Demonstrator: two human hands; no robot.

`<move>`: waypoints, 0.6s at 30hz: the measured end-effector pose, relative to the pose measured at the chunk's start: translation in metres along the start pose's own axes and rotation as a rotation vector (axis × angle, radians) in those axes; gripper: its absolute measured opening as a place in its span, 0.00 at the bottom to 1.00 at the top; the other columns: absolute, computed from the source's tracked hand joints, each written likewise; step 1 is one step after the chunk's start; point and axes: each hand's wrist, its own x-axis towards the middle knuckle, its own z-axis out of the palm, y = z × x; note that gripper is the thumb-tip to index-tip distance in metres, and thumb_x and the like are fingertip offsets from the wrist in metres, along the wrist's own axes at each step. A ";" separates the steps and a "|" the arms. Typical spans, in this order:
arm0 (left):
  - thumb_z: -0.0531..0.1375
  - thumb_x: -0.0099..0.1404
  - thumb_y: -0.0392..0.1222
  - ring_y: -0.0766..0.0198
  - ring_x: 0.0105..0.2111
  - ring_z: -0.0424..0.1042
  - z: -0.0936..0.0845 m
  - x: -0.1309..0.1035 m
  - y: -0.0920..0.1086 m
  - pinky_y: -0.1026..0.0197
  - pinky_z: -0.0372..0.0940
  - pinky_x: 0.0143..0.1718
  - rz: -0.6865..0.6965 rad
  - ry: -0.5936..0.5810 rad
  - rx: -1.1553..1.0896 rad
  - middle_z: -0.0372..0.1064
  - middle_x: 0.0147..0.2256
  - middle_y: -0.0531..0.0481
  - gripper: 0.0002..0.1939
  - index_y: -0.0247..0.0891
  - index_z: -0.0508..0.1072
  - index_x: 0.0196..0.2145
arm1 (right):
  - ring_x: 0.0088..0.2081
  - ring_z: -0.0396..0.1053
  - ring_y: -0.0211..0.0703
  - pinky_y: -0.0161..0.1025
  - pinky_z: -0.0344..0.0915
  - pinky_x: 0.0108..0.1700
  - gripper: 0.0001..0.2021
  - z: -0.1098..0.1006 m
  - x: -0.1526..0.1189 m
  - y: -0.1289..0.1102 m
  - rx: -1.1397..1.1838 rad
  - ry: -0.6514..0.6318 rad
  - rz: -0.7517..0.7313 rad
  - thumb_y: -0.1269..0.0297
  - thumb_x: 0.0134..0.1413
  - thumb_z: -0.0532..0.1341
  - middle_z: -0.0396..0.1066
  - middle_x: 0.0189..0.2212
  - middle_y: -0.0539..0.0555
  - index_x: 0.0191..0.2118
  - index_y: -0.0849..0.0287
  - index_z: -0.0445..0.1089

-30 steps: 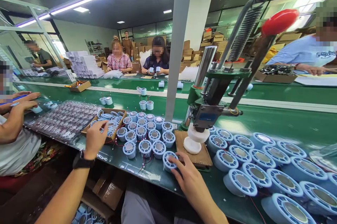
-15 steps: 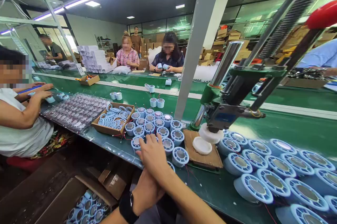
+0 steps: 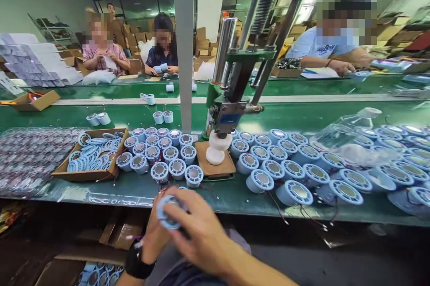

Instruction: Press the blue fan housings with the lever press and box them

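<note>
My right hand [image 3: 203, 227] is closed around a light-blue round unit [image 3: 161, 215], its rim turned toward me and slightly blurred. Fingers cover most of the unit's top. My left hand [image 3: 155, 232], with a black band at the wrist, lies against it from behind and below; its fingers are mostly hidden. Just beyond the hands stand several similar light-blue cylinders [image 3: 159, 171] with metal discs and thin wires. A hand press [image 3: 231, 111] with a red-knobbed lever rises behind them, its white pad above a white round seat [image 3: 215, 156] on cardboard.
A cardboard tray [image 3: 85, 175] holds loose blue rings. More cylinders [image 3: 292, 169] crowd the right side, with a clear plastic bottle [image 3: 342, 129] lying among them. Clear-wrapped parts [image 3: 36, 156] cover the left. A grey post [image 3: 183, 53] stands mid-bench. Co-workers sit opposite. Below is a box of cylinders [image 3: 101, 275].
The view has swung right, bringing in a person at the far right. My right hand has drawn back from the cylinders and now has a light-blue unit in it, over my left hand.
</note>
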 end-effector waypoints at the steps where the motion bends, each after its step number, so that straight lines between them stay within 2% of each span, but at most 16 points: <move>1: 0.54 0.71 0.46 0.51 0.56 0.69 -0.001 0.001 0.000 0.44 0.67 0.57 0.009 -0.012 0.000 0.69 0.55 0.48 0.17 0.46 0.68 0.55 | 0.55 0.65 0.44 0.40 0.68 0.56 0.18 -0.015 -0.019 0.014 -0.014 0.062 0.061 0.67 0.58 0.57 0.65 0.57 0.56 0.54 0.53 0.69; 3: 0.57 0.68 0.44 0.48 0.55 0.69 -0.004 0.003 0.001 0.41 0.65 0.57 0.006 -0.008 -0.003 0.68 0.56 0.42 0.19 0.41 0.67 0.56 | 0.54 0.67 0.44 0.39 0.69 0.54 0.18 -0.039 -0.052 0.047 -0.076 0.146 0.197 0.69 0.57 0.56 0.67 0.55 0.57 0.52 0.53 0.72; 4: 0.58 0.67 0.43 0.47 0.55 0.68 -0.005 0.005 0.001 0.41 0.65 0.56 0.001 -0.007 0.000 0.68 0.56 0.40 0.21 0.40 0.67 0.57 | 0.54 0.68 0.45 0.40 0.70 0.53 0.17 -0.048 -0.065 0.064 -0.116 0.148 0.261 0.68 0.56 0.56 0.67 0.54 0.57 0.50 0.53 0.74; 6: 0.60 0.65 0.42 0.47 0.55 0.68 -0.006 0.009 0.002 0.42 0.65 0.55 -0.004 -0.013 0.005 0.68 0.57 0.39 0.23 0.40 0.66 0.58 | 0.54 0.68 0.47 0.43 0.70 0.54 0.16 -0.058 -0.082 0.093 -0.145 0.098 0.353 0.67 0.55 0.56 0.68 0.54 0.57 0.47 0.53 0.75; 8: 0.60 0.65 0.40 0.47 0.56 0.68 -0.006 0.012 0.002 0.43 0.64 0.56 0.013 -0.029 -0.005 0.68 0.57 0.40 0.24 0.40 0.66 0.58 | 0.56 0.67 0.47 0.45 0.70 0.56 0.17 -0.058 -0.092 0.110 -0.108 0.045 0.378 0.70 0.52 0.54 0.68 0.55 0.56 0.44 0.54 0.76; 10: 0.59 0.65 0.39 0.49 0.56 0.67 -0.005 0.014 0.003 0.44 0.63 0.57 0.031 -0.043 -0.016 0.68 0.57 0.41 0.24 0.40 0.66 0.59 | 0.60 0.64 0.46 0.46 0.68 0.59 0.20 -0.051 -0.096 0.115 -0.055 0.051 0.363 0.73 0.51 0.50 0.64 0.59 0.55 0.44 0.55 0.75; 12: 0.61 0.64 0.42 0.48 0.55 0.67 -0.004 0.015 0.004 0.43 0.63 0.57 0.000 -0.022 0.008 0.69 0.55 0.41 0.25 0.40 0.66 0.59 | 0.63 0.61 0.47 0.48 0.66 0.61 0.21 -0.041 -0.096 0.113 -0.031 0.122 0.360 0.72 0.55 0.49 0.60 0.63 0.55 0.49 0.55 0.73; 15: 0.62 0.63 0.45 0.46 0.52 0.68 -0.004 0.015 0.008 0.42 0.64 0.54 -0.093 0.031 0.073 0.69 0.53 0.40 0.25 0.39 0.68 0.57 | 0.61 0.62 0.48 0.48 0.67 0.60 0.19 -0.025 -0.094 0.108 -0.060 0.259 0.423 0.63 0.62 0.55 0.60 0.62 0.59 0.58 0.55 0.66; 18: 0.60 0.63 0.39 0.47 0.54 0.67 -0.006 0.015 0.012 0.43 0.63 0.56 -0.065 -0.022 0.046 0.68 0.56 0.42 0.30 0.43 0.63 0.63 | 0.58 0.66 0.47 0.45 0.68 0.57 0.21 -0.011 -0.093 0.108 -0.074 0.340 0.481 0.60 0.60 0.60 0.63 0.58 0.59 0.58 0.56 0.65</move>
